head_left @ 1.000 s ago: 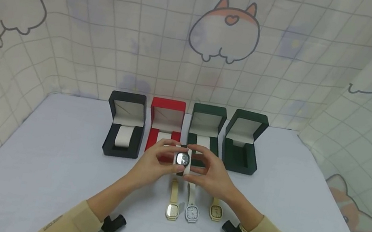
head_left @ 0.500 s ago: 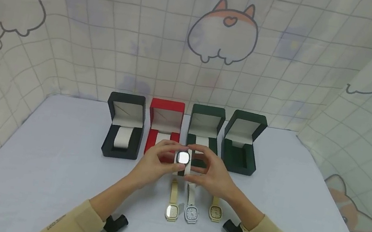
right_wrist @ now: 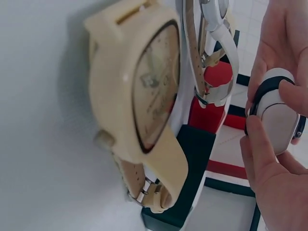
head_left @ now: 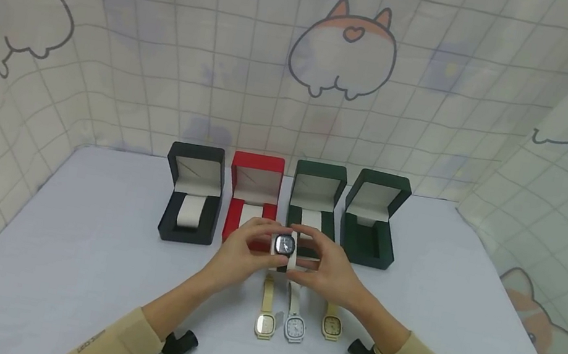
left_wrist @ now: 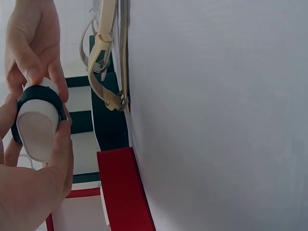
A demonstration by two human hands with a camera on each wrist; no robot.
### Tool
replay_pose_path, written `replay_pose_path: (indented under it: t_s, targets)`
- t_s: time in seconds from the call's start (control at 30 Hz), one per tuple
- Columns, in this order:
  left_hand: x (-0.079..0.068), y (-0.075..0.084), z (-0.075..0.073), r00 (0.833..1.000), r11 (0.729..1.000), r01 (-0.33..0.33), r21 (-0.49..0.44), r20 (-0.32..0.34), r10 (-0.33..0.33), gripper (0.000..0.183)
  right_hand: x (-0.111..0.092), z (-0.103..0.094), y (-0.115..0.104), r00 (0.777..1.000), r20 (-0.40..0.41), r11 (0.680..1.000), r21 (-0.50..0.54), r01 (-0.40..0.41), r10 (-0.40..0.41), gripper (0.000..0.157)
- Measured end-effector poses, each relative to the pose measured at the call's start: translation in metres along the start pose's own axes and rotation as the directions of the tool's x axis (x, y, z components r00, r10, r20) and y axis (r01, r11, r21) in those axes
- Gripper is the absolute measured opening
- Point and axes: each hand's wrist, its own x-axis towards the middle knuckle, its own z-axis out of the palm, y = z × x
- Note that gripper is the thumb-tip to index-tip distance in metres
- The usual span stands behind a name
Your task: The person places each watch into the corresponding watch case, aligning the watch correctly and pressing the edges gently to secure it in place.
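Centrally in the head view, we find a black watch strapped around a white cushion, and we take its dial as the centre of our clock face. At nine o'clock we see the left hand, and at three o'clock the right hand; both grasp the cushion between thumb and fingers, raised above the white table. In the wrist views, we observe fingertips of both hands against the cushion and near the strap, though we cannot tell exactly which of them press on it.

Four lidded boxes stand open in a row: we place the black box near half past nine, the red box near half past ten, the middle green box near one, and the right green box, its green well exposed, between two and three. Toward six o'clock we note a pale gold watch; between five and six, a white watch; between four and five, a yellow watch, which looms large in the right wrist view. At twelve we see a gridded cloth behind the boxes
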Motion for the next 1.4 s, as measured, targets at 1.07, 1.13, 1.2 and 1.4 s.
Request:
replay_pose_path:
  t_s: [1.07, 1.13, 1.2, 1.4]
  targets:
    - [0.001, -0.001, 0.0, 0.993, 0.997, -0.069, 0.03, 0.094, 0.065, 0.05, -0.026, -0.047, 0.002, 0.99, -0.082, 0.976, -0.177, -0.129, 0.116, 0.08]
    - [0.001, -0.002, 0.0, 0.992, 0.997, -0.076, 0.022, 0.1, 0.073, 0.05, -0.027, -0.054, 0.005, 0.989, -0.093, 0.973, -0.189, -0.13, 0.114, 0.08]
    - [0.001, -0.002, 0.001, 0.991, 0.997, -0.081, 0.013, 0.106, 0.079, 0.049, -0.027, -0.061, 0.01, 0.99, -0.1, 0.975, -0.186, -0.12, 0.103, 0.08]
    - [0.0, -0.002, 0.0, 0.992, 0.999, -0.055, 0.004, 0.115, 0.054, 0.049, -0.025, -0.081, 0.022, 0.99, -0.108, 0.984, -0.142, -0.108, 0.093, 0.081]
